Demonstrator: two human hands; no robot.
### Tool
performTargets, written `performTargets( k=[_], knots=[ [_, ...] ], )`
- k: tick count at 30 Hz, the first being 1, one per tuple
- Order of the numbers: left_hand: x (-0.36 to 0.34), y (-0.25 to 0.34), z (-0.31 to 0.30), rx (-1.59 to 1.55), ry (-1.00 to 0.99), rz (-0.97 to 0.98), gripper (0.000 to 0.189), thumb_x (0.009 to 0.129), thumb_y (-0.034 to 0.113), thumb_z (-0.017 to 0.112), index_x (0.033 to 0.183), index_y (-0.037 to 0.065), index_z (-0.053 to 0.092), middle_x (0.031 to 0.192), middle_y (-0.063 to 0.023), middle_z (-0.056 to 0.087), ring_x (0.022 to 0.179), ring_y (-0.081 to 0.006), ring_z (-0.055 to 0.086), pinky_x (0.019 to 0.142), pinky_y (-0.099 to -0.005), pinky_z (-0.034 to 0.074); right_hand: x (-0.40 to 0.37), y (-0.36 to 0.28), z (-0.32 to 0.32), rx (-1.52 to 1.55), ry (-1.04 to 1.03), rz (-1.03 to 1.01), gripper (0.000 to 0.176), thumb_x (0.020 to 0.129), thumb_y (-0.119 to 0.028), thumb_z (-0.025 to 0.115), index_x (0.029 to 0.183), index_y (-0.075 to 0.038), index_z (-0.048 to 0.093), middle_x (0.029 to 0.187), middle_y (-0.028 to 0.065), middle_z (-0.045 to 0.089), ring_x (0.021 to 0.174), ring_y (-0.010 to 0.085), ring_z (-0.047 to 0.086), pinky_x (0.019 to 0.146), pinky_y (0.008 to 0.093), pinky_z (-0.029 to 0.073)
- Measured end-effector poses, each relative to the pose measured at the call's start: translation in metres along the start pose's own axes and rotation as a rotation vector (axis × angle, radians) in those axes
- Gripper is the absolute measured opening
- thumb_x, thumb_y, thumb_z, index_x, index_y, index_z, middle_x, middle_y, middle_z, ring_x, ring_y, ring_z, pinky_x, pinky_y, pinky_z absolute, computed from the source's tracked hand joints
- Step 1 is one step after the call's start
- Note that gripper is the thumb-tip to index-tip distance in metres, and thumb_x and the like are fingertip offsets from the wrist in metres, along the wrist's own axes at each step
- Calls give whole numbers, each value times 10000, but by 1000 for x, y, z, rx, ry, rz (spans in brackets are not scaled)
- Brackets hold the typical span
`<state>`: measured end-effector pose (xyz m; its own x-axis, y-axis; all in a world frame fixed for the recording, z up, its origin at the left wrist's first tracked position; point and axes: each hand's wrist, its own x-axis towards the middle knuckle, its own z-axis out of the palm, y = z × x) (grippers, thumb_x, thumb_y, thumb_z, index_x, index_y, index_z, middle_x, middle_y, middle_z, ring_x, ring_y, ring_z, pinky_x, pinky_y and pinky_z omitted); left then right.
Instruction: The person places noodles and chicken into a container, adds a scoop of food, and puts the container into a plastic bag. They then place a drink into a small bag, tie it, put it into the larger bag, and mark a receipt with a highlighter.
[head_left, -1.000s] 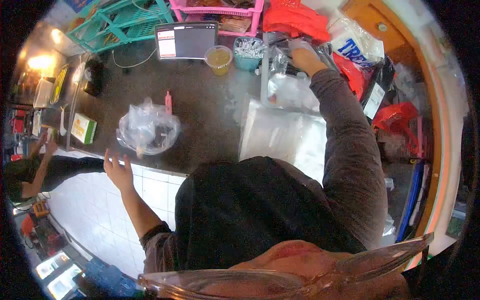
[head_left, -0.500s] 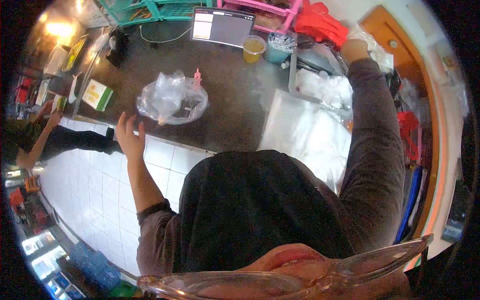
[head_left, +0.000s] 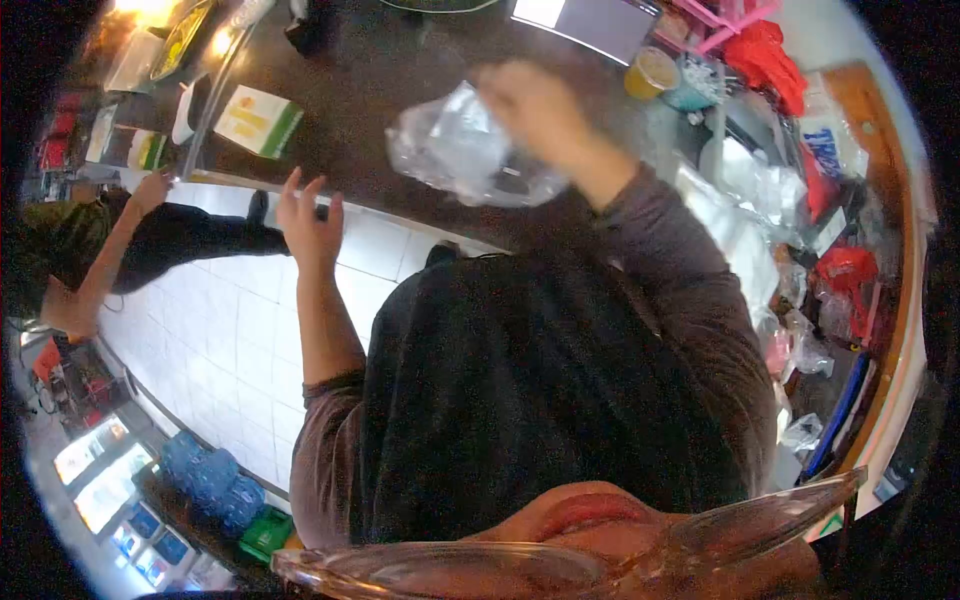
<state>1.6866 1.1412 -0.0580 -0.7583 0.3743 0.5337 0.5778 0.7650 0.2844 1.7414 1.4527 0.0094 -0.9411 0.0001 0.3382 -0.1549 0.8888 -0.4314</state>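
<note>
My left hand (head_left: 312, 222) hangs in the air just off the counter's front edge, fingers spread, holding nothing. Close above it on the dark counter lies a white, yellow and green box (head_left: 258, 121). My right hand (head_left: 535, 112) is smeared by motion over the right side of a clear plastic bag (head_left: 450, 150) that lies crumpled on the counter. Whether its fingers touch the bag or hold anything does not show.
The dark counter (head_left: 345, 120) bears a screen (head_left: 590, 30), a cup of yellowish liquid (head_left: 652, 74) and a teal container (head_left: 698, 85). Plastic packaging (head_left: 765, 185) crowds the right side. At left, another person's hand (head_left: 150, 190) is near a second box (head_left: 137, 147).
My right hand has come from the packaging at the far right to the clear bag. The view has shifted, and the small pink bottle beside the bag no longer shows. My left hand stays open.
</note>
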Motion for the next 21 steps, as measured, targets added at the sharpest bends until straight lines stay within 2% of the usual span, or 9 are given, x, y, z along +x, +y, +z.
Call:
performTargets(
  k=[3,5,8,11,14,15,17,19,21],
  knots=[
    [30,-48,2,-57,-9,71,315,686,151,665,979,79,576,1172,-168,474,1084,-343,427,895,-421,342,-1,3,75,-61,-460,17,359,776,-227,576,1113,-112,534,927,100,591,902,268,555,790,377,427],
    [55,-86,3,-15,-23,82,343,696,174,658,1009,73,559,1162,-174,478,1084,-349,426,895,-428,341,0,7,88,-187,-470,39,377,758,-229,579,1114,-116,533,971,108,585,972,267,528,833,381,410],
    [98,-166,7,110,-26,30,389,719,210,638,1060,63,525,1154,-187,479,1091,-357,419,900,-443,335,13,-5,71,-270,-299,103,287,736,-265,577,976,-108,571,934,107,592,888,301,556,778,398,439],
    [136,-254,34,54,-62,-33,422,735,233,625,1086,31,506,1175,-212,461,1102,-363,416,916,-433,332,27,-1,58,-208,-190,214,303,765,-292,561,1000,-100,568,933,110,588,897,311,546,799,396,430],
    [166,-325,87,7,-87,130,496,724,283,643,1110,9,493,1150,-238,478,1082,-373,442,912,-411,356,31,7,44,-181,-115,260,314,779,-291,553,1022,-91,565,934,117,585,890,311,546,782,398,436],
    [172,-311,83,58,-174,61,574,723,369,637,1122,-10,476,1132,-251,488,1079,-367,451,904,-410,366,27,7,40,-164,-115,278,318,782,-288,552,1029,-88,563,935,120,584,887,311,547,774,399,439],
    [190,-272,63,64,-475,-340,687,711,492,604,1170,7,439,1131,-261,486,1090,-369,444,907,-389,368,20,-8,38,-121,-146,201,301,774,-274,557,1007,-85,564,914,117,580,862,305,552,743,406,443],
    [185,-277,75,176,-625,-406,787,658,559,606,1217,49,390,1187,-234,449,1119,-348,426,912,-426,351,9,-21,46,-100,-266,135,282,764,-263,563,980,-82,564,886,115,573,835,301,554,715,411,445],
    [190,-231,44,355,-743,-498,884,601,609,620,1259,87,341,1244,-208,404,1149,-330,404,915,-469,332,-7,-31,66,-90,-472,86,261,752,-255,569,947,-82,562,850,113,562,807,299,554,690,415,444]
  ],
)
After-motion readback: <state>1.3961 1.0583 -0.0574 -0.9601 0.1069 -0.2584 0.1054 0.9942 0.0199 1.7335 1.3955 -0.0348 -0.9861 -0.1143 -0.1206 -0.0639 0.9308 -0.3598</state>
